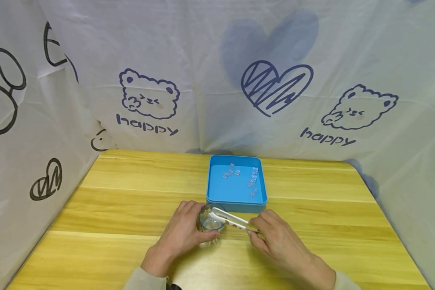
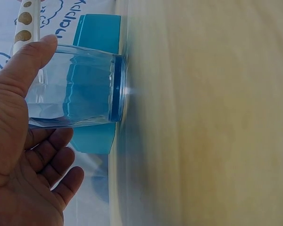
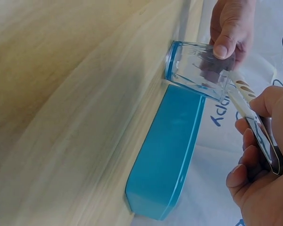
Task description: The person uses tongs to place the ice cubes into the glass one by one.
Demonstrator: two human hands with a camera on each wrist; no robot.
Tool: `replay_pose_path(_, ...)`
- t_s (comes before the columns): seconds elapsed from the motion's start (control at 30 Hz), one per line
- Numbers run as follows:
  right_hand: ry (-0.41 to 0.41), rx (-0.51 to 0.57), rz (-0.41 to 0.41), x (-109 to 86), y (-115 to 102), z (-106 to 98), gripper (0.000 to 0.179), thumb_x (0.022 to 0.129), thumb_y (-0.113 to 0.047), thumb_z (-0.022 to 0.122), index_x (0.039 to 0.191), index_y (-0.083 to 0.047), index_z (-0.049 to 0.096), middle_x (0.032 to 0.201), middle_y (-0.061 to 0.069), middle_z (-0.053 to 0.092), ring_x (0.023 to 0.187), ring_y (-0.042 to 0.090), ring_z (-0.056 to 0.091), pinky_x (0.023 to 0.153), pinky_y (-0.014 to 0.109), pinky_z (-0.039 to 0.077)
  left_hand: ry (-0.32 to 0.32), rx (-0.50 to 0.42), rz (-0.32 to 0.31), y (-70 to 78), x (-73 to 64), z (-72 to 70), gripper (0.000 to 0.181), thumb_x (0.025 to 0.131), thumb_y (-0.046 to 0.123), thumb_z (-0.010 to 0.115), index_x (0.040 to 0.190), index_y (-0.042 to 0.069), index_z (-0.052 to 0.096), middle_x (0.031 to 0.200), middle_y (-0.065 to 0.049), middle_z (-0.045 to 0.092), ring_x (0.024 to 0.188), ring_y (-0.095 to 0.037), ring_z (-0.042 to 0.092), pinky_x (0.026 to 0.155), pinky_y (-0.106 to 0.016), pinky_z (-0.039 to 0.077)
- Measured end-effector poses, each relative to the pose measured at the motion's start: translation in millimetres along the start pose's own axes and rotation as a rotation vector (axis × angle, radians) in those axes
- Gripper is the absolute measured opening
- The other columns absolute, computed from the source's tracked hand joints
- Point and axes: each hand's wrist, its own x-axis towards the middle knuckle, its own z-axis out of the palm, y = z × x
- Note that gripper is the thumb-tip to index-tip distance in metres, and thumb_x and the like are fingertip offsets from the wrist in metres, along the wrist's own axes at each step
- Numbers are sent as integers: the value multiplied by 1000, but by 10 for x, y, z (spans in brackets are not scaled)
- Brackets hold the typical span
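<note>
A clear drinking glass [image 1: 212, 226] with a thick bluish base stands upright on the table. My left hand [image 1: 183, 226] holds it near the rim, thumb on the near side and fingers behind. In my right hand [image 1: 280, 238] is a pair of tongs [image 1: 235, 221] with white, perforated tips, gripped between thumb and fingers. The tips reach over the rim into the mouth of the glass [image 3: 193, 66]. I cannot tell whether a piece sits between them. Just behind the glass is a blue tray [image 1: 235, 207] holding several small clear cubes [image 1: 254, 178], grouped on its left and right sides.
The wood-grain table [image 1: 130, 193] extends on both sides of the tray. A white cloth [image 1: 210, 60] printed with hearts and bears hangs along the back and sides, close behind the tray.
</note>
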Motion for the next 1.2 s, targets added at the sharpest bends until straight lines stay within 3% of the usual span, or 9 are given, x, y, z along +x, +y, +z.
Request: replay_pose_path(1.2, 2, 7, 42, -26, -3, 15, 9, 92, -14, 73, 100, -11, 71, 89, -8, 60, 81, 5, 49, 65, 16, 45, -26, 6, -27, 3, 1, 1, 77, 71, 52, 95, 128, 8, 68, 116, 1, 68, 110, -17, 56, 95, -37, 54)
